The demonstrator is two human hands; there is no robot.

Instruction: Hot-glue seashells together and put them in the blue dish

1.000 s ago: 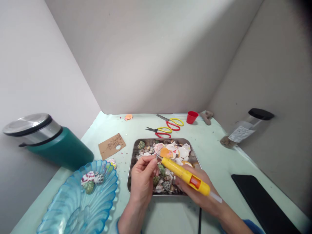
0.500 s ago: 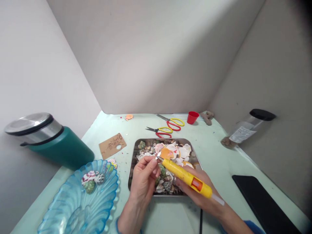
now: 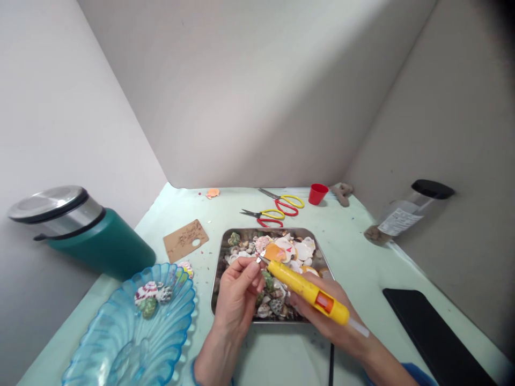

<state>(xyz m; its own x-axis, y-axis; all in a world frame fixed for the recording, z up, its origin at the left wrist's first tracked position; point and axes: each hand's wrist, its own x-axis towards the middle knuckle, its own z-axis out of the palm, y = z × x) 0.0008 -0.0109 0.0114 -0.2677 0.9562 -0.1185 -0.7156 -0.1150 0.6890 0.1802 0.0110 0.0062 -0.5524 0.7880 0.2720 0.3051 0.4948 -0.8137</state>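
Between thumb and fingers, my left hand (image 3: 240,287) pinches a small white piece (image 3: 260,257), too small to name surely. A yellow hot glue gun (image 3: 308,289) is wrapped in my right hand (image 3: 325,308); its metal nozzle points left and meets or nearly meets the white piece. From its back end sticks a clear glue stick (image 3: 358,326). Both hands are above a metal tray (image 3: 219,268) full of seashells. Pale and orange shells (image 3: 275,252) lie at its far side, while darker spiral shells (image 3: 276,306) sit nearer me, partly hidden by my hands.
At left stand a blue scalloped dish (image 3: 120,327) with several shells (image 3: 148,295) and a teal flask (image 3: 104,244). Beyond the tray lie scissors (image 3: 267,215), more scissors (image 3: 287,202), a red cup (image 3: 317,194) and brown cardboard (image 3: 185,241). A clear jar (image 3: 402,216) and black case (image 3: 434,332) are at right.
The glue gun's rear has shifted very slightly left and up, its nozzle staying at the white piece. My left hand keeps its pinch, and everything else looks the same.
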